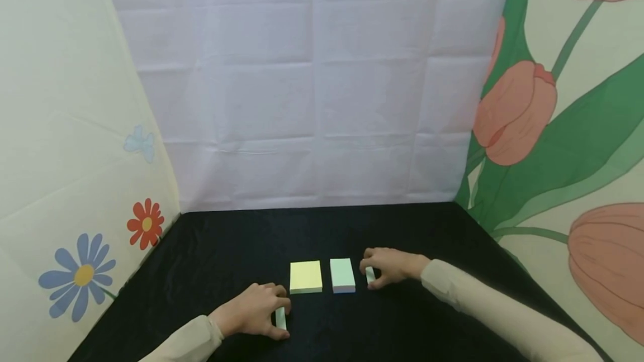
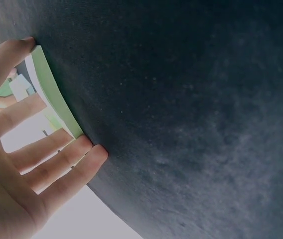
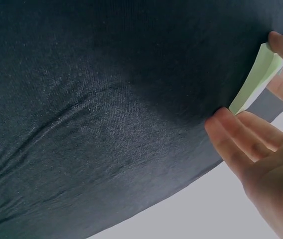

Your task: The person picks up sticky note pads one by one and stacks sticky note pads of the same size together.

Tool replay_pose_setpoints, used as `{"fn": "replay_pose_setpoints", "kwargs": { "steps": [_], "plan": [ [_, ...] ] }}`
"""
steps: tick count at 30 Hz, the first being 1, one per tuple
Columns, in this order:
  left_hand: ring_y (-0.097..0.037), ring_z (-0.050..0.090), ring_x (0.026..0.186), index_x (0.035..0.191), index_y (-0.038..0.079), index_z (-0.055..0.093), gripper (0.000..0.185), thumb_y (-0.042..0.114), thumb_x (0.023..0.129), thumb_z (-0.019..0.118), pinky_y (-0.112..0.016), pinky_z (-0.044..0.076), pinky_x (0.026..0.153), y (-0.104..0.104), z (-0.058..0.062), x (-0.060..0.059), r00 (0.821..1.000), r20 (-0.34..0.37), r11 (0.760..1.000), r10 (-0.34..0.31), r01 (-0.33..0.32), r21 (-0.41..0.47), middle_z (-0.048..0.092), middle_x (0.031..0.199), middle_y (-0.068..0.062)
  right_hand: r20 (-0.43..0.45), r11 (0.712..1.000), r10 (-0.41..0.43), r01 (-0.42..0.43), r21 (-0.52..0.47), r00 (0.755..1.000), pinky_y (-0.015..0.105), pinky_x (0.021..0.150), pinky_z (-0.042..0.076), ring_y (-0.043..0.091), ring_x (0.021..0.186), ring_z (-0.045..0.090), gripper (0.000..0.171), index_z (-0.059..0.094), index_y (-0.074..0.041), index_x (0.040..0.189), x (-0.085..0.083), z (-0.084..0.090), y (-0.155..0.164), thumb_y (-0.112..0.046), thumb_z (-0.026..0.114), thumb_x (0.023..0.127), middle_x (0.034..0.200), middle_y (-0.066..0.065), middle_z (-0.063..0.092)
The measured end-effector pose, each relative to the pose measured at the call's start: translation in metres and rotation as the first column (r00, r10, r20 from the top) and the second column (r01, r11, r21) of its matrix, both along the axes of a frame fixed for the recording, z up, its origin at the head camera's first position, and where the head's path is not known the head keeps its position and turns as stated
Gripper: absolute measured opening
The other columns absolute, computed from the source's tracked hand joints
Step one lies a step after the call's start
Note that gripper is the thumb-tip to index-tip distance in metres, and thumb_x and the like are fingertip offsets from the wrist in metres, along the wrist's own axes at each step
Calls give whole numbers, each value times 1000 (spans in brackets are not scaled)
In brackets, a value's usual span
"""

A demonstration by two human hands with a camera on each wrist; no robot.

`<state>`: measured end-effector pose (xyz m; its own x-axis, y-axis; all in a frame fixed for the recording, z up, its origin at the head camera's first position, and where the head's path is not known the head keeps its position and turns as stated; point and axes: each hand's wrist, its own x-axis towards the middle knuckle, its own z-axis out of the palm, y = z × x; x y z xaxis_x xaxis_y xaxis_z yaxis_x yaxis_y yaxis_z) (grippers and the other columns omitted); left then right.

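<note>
My left hand [image 1: 256, 309] pinches a narrow pale green sticky note pad [image 1: 280, 318] at its two ends, thumb at the near end and fingertips at the far one. In the left wrist view this pad [image 2: 57, 97] looks slightly bowed. Over on the right, my right hand [image 1: 394, 266] grips another narrow pale green sticky note pad [image 1: 370, 276] the same way; the right wrist view shows that pad [image 3: 255, 79] between thumb and fingertips. Between the hands lie a square yellow sticky note pad [image 1: 305, 276] and a mint green one [image 1: 342, 272] with a bluish lower layer.
A black cloth [image 1: 322, 328] covers the table. Behind it hangs a creased white sheet [image 1: 312, 99]. Flower-printed curtains flank it, the left curtain [image 1: 60, 155] with daisies and the right curtain [image 1: 563, 183] with large tulips.
</note>
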<state>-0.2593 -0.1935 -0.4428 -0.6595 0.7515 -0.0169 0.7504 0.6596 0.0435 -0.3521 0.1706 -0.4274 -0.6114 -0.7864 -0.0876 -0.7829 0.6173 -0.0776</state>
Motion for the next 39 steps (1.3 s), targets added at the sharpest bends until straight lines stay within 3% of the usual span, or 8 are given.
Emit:
{"fn": "replay_pose_setpoints", "kwargs": {
  "steps": [7,14,24,39],
  "plan": [
    [-5,53,83,99,29,70,37,62,84,67,-25,46,63,0,1,1,1000,7,1000,6,-6,0,61,105,6,-5,1000,1,-1,1,1000,35,79,49,11,95,53,32,66,-23,111,2,1,-1,-41,76,86,115,0,57],
    [-5,52,82,100,28,70,37,62,84,67,-25,46,63,-1,2,1,1000,3,1000,4,-4,3,61,104,6,66,997,-61,63,-33,996,43,91,48,22,111,55,50,60,-19,126,3,1,1,-43,76,86,126,5,55],
    [-7,55,89,104,29,70,39,62,83,69,-28,48,68,-1,3,1,999,44,1000,14,-13,-13,61,110,4,144,985,-105,123,-119,984,49,100,42,30,122,51,80,46,-1,141,3,-4,9,-52,72,86,135,13,50],
    [-11,56,100,113,30,69,45,62,82,70,-33,50,74,-7,3,5,997,69,1000,22,-23,21,60,117,3,7,984,-115,115,-136,993,48,94,45,28,116,53,74,56,-2,135,3,-18,24,-58,67,88,129,11,54]
  ]
}}
